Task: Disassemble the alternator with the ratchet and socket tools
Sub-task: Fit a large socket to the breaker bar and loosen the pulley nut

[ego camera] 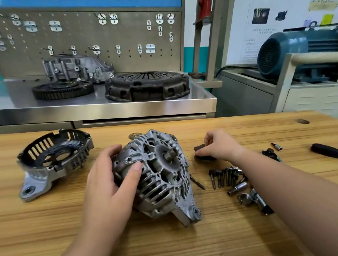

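Note:
The grey alternator body [161,177] lies tilted on the wooden table [177,242], its threaded shaft [170,154] pointing up at me. My left hand [109,183] grips its left side, thumb pressed on the front housing. To its right, my right hand [220,145] pinches a dark round pulley [203,155] that rests on the table. The removed rear cover [51,160] sits at the far left. A black-handled driver [335,152] lies at the right edge.
Several bolts and sockets [226,177] and a ratchet piece [256,200] are scattered right of the alternator. A steel bench behind holds a clutch cover [146,86], a ring gear [62,89] and a housing [77,67]. A blue motor [302,49] stands at right.

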### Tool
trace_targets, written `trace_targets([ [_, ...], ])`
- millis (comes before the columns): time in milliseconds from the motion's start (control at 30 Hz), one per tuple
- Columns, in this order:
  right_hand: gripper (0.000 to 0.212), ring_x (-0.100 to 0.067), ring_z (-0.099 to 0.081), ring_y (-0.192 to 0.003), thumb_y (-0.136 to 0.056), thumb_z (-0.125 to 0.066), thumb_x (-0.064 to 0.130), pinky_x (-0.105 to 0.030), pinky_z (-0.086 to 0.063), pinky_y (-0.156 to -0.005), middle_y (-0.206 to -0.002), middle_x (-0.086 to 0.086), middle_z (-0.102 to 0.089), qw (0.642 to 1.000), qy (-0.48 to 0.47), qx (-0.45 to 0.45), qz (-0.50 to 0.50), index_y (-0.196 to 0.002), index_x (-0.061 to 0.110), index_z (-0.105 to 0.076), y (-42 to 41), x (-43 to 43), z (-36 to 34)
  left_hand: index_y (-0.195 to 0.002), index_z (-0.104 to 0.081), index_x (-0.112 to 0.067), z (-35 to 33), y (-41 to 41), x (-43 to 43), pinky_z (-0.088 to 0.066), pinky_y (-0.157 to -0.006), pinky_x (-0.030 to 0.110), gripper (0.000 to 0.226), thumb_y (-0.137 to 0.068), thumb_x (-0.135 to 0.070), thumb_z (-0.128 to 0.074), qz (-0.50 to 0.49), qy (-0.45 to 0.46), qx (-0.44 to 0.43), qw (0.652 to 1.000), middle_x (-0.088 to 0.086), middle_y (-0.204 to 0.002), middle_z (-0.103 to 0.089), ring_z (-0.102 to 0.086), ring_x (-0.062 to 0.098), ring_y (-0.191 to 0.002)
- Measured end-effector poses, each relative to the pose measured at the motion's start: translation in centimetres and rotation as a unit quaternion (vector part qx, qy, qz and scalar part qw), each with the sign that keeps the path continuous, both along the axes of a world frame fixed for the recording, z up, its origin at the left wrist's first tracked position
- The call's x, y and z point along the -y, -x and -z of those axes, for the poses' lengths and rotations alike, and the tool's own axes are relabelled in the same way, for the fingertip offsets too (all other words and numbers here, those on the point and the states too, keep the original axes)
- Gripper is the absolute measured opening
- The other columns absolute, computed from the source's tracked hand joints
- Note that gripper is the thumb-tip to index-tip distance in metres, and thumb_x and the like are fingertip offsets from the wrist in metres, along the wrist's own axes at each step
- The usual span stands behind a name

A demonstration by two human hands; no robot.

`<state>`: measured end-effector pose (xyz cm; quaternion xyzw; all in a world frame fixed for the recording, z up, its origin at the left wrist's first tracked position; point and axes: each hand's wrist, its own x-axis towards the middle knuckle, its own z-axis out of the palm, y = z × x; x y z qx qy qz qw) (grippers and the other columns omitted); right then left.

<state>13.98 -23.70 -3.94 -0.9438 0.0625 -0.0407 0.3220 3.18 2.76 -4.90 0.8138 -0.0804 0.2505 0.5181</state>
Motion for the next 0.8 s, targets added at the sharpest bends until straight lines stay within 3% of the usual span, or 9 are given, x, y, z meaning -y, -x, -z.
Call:
trace_targets([
  [100, 0.03, -0.012, -0.053, -0.077, -0.074, -0.081, 0.027, -0.027, -0.044, -0.058, -0.091, 0.002, -0.059, 0.996, 0.08, -0.04, -0.017, -0.083, 0.022, -0.053, 0.6, -0.1, -0.2, -0.12, -0.048, -0.042, 0.0, -0.2, -0.2, -0.043, -0.098, 0.038, 0.052, -0.071, -0.06, -0.048, 0.009, 0.054, -0.018, 0.998, -0.026, -0.117, -0.054, -0.051, 0.003, -0.114],
  [200, 0.03, -0.019, -0.052, -0.092, -0.081, -0.075, 0.03, -0.029, -0.045, -0.074, -0.114, -0.003, -0.05, 0.993, 0.118, -0.019, -0.018, -0.098, 0.023, -0.051, 1.5, -1.0, -1.1, -0.122, -0.048, -0.042, 0.3, -0.5, -0.4, -0.044, -0.093, 0.036, 0.05, -0.074, -0.055, -0.051, 0.013, 0.077, -0.038, 0.996, -0.025, -0.119, -0.053, -0.051, 0.002, -0.114],
  [300, 0.024, -0.021, -0.055, -0.108, -0.089, -0.065, 0.038, -0.033, -0.045, -0.09, -0.12, -0.005, -0.057, 0.996, 0.028, 0.072, -0.035, -0.104, 0.022, -0.054, 2.8, -3.2, -2.9, -0.122, -0.048, -0.042, 0.4, -0.7, -0.4, -0.041, -0.079, 0.021, 0.046, -0.08, -0.057, -0.057, 0.016, 0.09, -0.066, 0.994, -0.028, -0.115, -0.052, -0.05, -0.006, -0.106],
  [400, 0.032, -0.021, -0.058, -0.105, -0.094, -0.053, 0.047, -0.039, -0.048, -0.091, -0.111, 0.001, -0.06, 0.993, -0.075, 0.061, -0.061, -0.112, 0.02, -0.055, 4.1, -5.7, -4.5, -0.117, -0.053, -0.032, 0.3, -1.3, -1.0, -0.038, -0.071, 0.008, 0.035, -0.088, -0.052, -0.052, -0.011, 0.135, -0.123, 0.983, -0.021, -0.107, -0.058, -0.053, -0.005, -0.1],
  [433, 0.036, -0.021, -0.058, -0.106, -0.095, -0.05, 0.05, -0.04, -0.048, -0.091, -0.109, 0.003, -0.058, 0.993, -0.089, 0.042, -0.069, -0.116, 0.021, -0.053, 4.3, -6.4, -4.9, -0.114, -0.056, -0.028, 0.2, -1.6, -1.4, -0.041, -0.08, 0.011, 0.039, -0.088, -0.057, -0.049, -0.017, 0.148, -0.158, 0.976, -0.015, -0.108, -0.061, -0.056, 0.005, -0.103],
  [500, 0.046, -0.021, -0.056, -0.106, -0.095, -0.045, 0.057, -0.04, -0.049, -0.085, -0.111, 0.005, -0.056, 0.99, -0.117, 0.003, -0.083, -0.125, 0.022, -0.051, 4.6, -7.4, -5.4, -0.114, -0.06, -0.019, 0.0, -2.1, -2.4, -0.045, -0.097, 0.035, 0.055, -0.087, -0.064, -0.043, -0.009, 0.162, -0.237, 0.958, 0.003, -0.115, -0.064, -0.059, 0.025, -0.108],
  [533, 0.051, -0.021, -0.055, -0.107, -0.094, -0.044, 0.059, -0.038, -0.048, -0.081, -0.117, 0.004, -0.057, 0.988, -0.125, -0.01, -0.088, -0.129, 0.023, -0.05, 4.6, -7.8, -5.5, -0.111, -0.062, -0.014, -0.2, -2.1, -2.8, -0.048, -0.093, 0.041, 0.055, -0.09, -0.061, -0.041, -0.001, 0.168, -0.272, 0.947, 0.011, -0.112, -0.066, -0.061, 0.03, -0.102],
  [667, 0.056, -0.019, -0.05, -0.11, -0.091, -0.045, 0.065, -0.036, -0.041, -0.084, -0.133, 0.001, -0.054, 0.987, -0.123, -0.025, -0.102, -0.132, 0.027, -0.051, 4.2, -9.0, -5.3, -0.098, -0.063, -0.004, -0.9, -1.4, -3.3, -0.053, -0.052, 0.027, 0.053, -0.098, -0.05, -0.036, 0.053, 0.146, -0.355, 0.922, 0.017, -0.071, -0.07, -0.065, 0.025, -0.059],
  [800, 0.06, -0.019, -0.051, -0.11, -0.089, -0.045, 0.067, -0.037, -0.042, -0.083, -0.133, 0.001, -0.054, 0.988, -0.11, -0.035, -0.101, -0.135, 0.029, -0.049, 4.1, -9.7, -5.1, -0.104, -0.056, -0.015, -0.9, -0.9, -3.2, -0.054, -0.045, 0.029, 0.053, -0.094, -0.06, -0.031, 0.124, 0.155, -0.383, 0.902, 0.02, -0.069, -0.071, -0.07, 0.028, -0.057],
])
